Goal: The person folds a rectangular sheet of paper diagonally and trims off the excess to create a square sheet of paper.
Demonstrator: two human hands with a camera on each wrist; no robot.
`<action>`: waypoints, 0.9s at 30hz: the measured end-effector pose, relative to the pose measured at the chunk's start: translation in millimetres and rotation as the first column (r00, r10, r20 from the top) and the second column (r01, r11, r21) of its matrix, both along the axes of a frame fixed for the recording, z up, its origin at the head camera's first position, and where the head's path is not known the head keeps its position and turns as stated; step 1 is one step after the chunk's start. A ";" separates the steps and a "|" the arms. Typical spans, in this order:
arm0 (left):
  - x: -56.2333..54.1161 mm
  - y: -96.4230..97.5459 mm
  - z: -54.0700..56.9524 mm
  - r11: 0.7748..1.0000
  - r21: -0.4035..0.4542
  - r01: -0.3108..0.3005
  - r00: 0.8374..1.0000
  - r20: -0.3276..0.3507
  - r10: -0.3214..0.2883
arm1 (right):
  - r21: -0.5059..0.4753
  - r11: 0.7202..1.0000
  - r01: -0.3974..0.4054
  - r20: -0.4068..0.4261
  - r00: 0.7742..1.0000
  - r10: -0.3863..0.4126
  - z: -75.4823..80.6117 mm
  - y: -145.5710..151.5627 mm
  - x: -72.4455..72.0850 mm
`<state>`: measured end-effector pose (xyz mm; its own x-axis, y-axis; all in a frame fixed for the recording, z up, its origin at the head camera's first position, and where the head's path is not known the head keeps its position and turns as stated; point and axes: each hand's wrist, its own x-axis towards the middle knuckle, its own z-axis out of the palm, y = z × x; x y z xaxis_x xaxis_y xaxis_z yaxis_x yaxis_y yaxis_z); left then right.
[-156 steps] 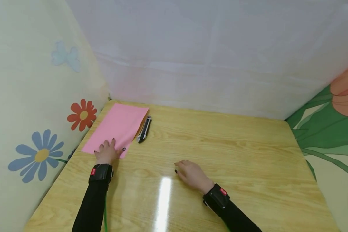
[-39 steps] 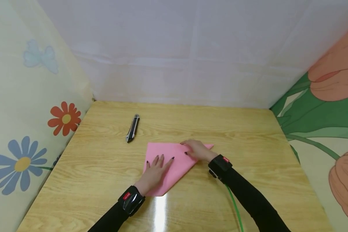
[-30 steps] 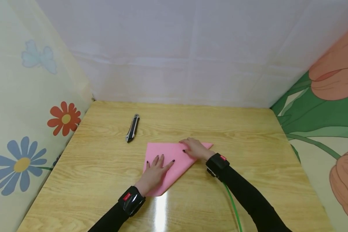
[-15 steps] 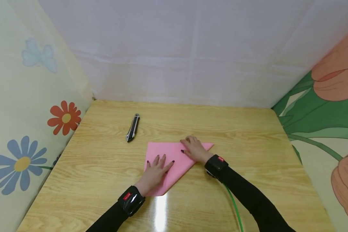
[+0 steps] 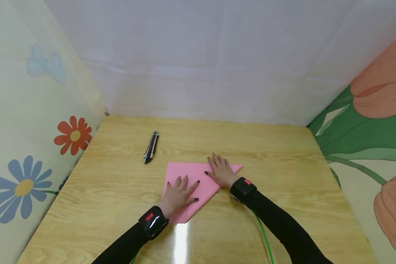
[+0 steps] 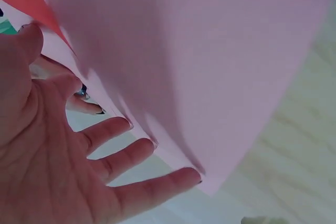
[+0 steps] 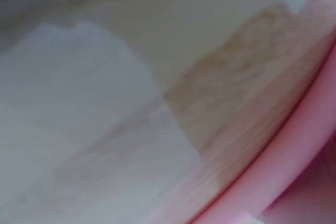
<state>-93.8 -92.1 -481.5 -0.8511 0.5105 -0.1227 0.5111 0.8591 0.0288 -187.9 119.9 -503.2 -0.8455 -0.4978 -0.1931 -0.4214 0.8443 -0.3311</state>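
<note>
A sheet of pink paper, folded over on a slant, lies near the middle of the table. One pointed corner reaches out to the right, and a slanted fold runs along its lower right side. My left hand rests on its lower left part with fingers spread. On the upper right part lies my right hand, fingers straight and fanned past the top edge. The left wrist view has the left palm beside the pale pink surface, fingertips right at it. In the right wrist view, only a rounded pink edge shows.
A black and silver utility knife lies on the wooden table, left of and beyond the paper. A white cloth backdrop hangs behind, with flowered panels at both sides. A green cable trails beneath the right forearm.
The paper went from lying flat at far left to being folded at mid-table, away from the utility knife. In the last half second my right fingers straightened and fanned; my left thumb spread outward.
</note>
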 end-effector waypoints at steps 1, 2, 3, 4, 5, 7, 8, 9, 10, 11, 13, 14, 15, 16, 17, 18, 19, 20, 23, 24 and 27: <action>0.5 0.6 -1.1 1.000 -0.027 0.001 1.000 -0.023 -0.002 | 0.025 1.000 0.004 -0.002 1.000 -0.004 0.4 -0.3 0.3; 0.9 1.0 -2.8 0.999 -0.046 0.003 0.999 -0.048 -0.005 | 0.038 0.999 0.008 -0.004 1.000 -0.008 0.3 -0.5 0.2; 1.2 1.1 -4.9 0.998 -0.060 0.004 0.998 -0.064 -0.008 | 0.038 0.999 0.012 -0.007 1.000 -0.011 -0.1 -0.4 0.0; 1.3 1.0 -6.8 0.998 -0.070 0.006 0.997 -0.075 -0.011 | 0.048 0.999 0.013 -0.005 1.000 -0.013 -1.2 -0.2 -0.9; 1.3 0.8 -8.9 0.997 -0.074 0.007 0.996 -0.085 -0.013 | 0.045 0.999 0.015 -0.002 1.000 -0.015 -2.6 0.1 -2.1; 1.2 0.5 -11.3 0.996 -0.091 0.008 0.995 -0.101 -0.018 | 0.046 0.999 0.020 0.000 1.000 -0.020 -3.5 0.1 -3.5; 1.0 0.4 -12.2 0.996 -0.094 0.010 0.994 -0.109 -0.021 | 0.051 0.998 0.021 -0.001 1.000 -0.021 -3.5 0.2 -4.0; 0.8 0.5 -12.2 0.995 -0.096 0.010 0.993 -0.112 -0.021 | 0.064 0.998 0.021 -0.003 1.000 -0.021 -3.5 0.1 -4.8; 0.4 0.6 -12.0 0.995 -0.096 0.008 0.993 -0.113 -0.018 | 0.078 0.997 0.022 -0.002 1.000 -0.021 -3.2 -0.1 -5.5; 0.1 0.8 -11.5 0.996 -0.094 0.006 0.993 -0.113 -0.017 | 0.081 0.996 0.022 -0.005 1.000 -0.022 -2.5 -0.4 -5.9; -0.3 1.2 -10.1 0.996 -0.089 0.002 0.994 -0.109 -0.012 | 0.096 0.995 0.023 -0.010 1.000 -0.022 -1.2 -1.4 -6.6; -0.4 1.4 -9.9 0.997 -0.081 0.002 0.994 -0.107 -0.011 | 0.103 0.994 0.023 -0.015 1.000 -0.022 -0.5 -1.9 -6.7; -0.5 1.6 -9.4 0.997 -0.079 0.001 0.995 -0.102 -0.009 | 0.105 0.994 0.025 -0.020 1.000 -0.023 0.2 -2.5 -6.7; -0.8 1.8 -9.2 0.997 -0.074 0.002 0.995 -0.099 -0.009 | 0.105 0.994 0.026 -0.027 0.999 -0.024 1.0 -2.9 -6.5; -0.9 2.0 -8.7 0.997 -0.071 0.003 0.995 -0.096 -0.010 | 0.107 0.994 0.029 -0.034 0.999 -0.025 1.7 -3.4 -6.4; -1.1 2.1 -8.4 0.997 -0.071 0.004 0.995 -0.095 -0.011 | 0.116 0.993 0.030 -0.039 0.999 -0.025 2.3 -3.8 -6.5; -1.4 2.2 -8.5 0.997 -0.076 0.006 0.995 -0.095 -0.014 | 0.117 0.993 0.033 -0.042 0.999 -0.028 2.7 -4.2 -6.4; -1.5 2.2 -8.4 0.997 -0.081 0.009 0.995 -0.098 -0.017 | 0.115 0.993 0.036 -0.045 0.999 -0.031 3.5 -4.6 -6.2; -1.6 1.8 -9.4 0.995 -0.100 0.005 0.995 -0.100 -0.016 | 0.113 0.993 0.032 -0.063 0.998 -0.025 5.4 -5.9 -4.8; -1.4 1.7 -10.1 0.994 -0.106 0.003 0.995 -0.101 -0.014 | 0.103 0.994 0.028 -0.075 0.997 -0.021 6.9 -6.2 -3.2; -0.5 1.7 -12.4 0.996 -0.084 0.000 0.996 -0.094 -0.008 | 0.067 0.998 0.005 -0.129 0.992 0.003 15.4 -4.0 7.8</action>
